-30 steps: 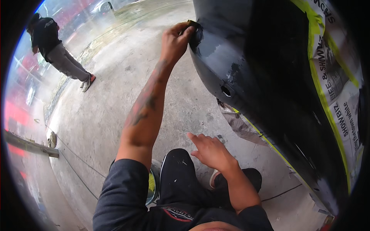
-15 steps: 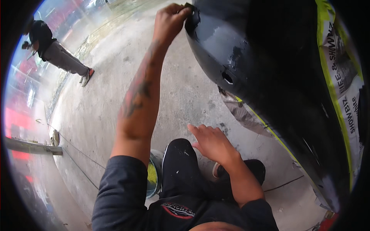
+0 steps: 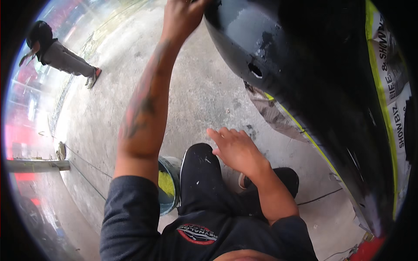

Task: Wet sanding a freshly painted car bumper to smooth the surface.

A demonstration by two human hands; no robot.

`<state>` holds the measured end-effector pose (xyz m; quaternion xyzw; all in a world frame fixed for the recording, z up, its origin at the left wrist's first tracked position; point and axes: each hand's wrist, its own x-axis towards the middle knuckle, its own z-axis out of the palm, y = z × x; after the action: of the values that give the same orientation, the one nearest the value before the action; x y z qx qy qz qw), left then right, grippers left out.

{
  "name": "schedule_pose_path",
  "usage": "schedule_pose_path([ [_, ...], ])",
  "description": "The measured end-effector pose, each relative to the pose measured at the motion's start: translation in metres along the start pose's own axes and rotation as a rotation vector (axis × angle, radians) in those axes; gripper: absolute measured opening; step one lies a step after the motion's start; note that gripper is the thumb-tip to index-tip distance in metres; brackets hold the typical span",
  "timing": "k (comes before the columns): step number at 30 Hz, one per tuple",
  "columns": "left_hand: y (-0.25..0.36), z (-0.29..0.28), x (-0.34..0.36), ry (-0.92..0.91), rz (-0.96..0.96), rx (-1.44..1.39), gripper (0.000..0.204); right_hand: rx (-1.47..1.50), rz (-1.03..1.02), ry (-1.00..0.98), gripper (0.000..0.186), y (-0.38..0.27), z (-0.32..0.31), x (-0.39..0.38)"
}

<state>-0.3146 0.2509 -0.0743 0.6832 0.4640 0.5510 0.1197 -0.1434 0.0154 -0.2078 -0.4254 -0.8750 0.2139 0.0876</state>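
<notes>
My left hand (image 3: 185, 17) reaches far forward to the rounded end of a dark car body panel (image 3: 300, 82). Its fingers are curled at the panel's edge and partly cut off by the top of the view, so what they grip cannot be made out. The panel is black with patchy grey areas and has a small oval hole (image 3: 255, 70) near its lower edge. Above my bent knees hovers my right hand (image 3: 237, 150), open, fingers spread and holding nothing, apart from the panel.
Yellow-green masking tape (image 3: 379, 82) and printed paper (image 3: 394, 100) border the panel. Beside my leg stands a bucket (image 3: 176, 191) with something yellow-green (image 3: 166, 183) inside. A person (image 3: 65, 56) stands at the far left on the concrete floor (image 3: 104, 100). A cable (image 3: 89, 163) runs across it.
The view has shifted slightly, so my left hand and the panel's end sit higher in it. A small dark piece seen at my left fingertips before is now out of sight. The standing person's pose has changed.
</notes>
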Motion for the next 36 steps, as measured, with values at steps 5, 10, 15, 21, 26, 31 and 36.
schedule_pose_path([
  [5,0.005,0.015,-0.014,-0.036,-0.004,-0.024,0.03,0.148,-0.125,0.161,0.049,0.0,-0.03,-0.008],
  [10,-0.013,-0.011,-0.016,0.001,0.086,-0.024,0.03,-0.103,-0.349,0.782,0.038,-0.035,-0.117,-0.018],
  [15,-0.005,0.005,-0.038,-0.035,0.173,-0.138,0.024,-0.535,0.093,0.853,0.052,-0.024,-0.183,-0.017],
  [21,-0.027,0.01,-0.006,0.161,0.12,-0.139,0.021,-0.392,0.158,0.936,0.051,-0.025,-0.205,0.033],
  [26,-0.018,0.015,-0.04,0.228,0.512,-0.013,0.025,-0.344,0.319,0.889,0.053,-0.025,-0.225,0.045],
  [31,-0.028,0.017,-0.009,0.134,0.179,-0.257,0.024,-0.386,0.091,0.989,0.046,-0.004,-0.242,0.048],
  [36,-0.063,0.016,-0.01,0.076,0.448,-0.264,0.044,-0.179,0.112,0.955,0.047,-0.012,-0.242,0.057],
])
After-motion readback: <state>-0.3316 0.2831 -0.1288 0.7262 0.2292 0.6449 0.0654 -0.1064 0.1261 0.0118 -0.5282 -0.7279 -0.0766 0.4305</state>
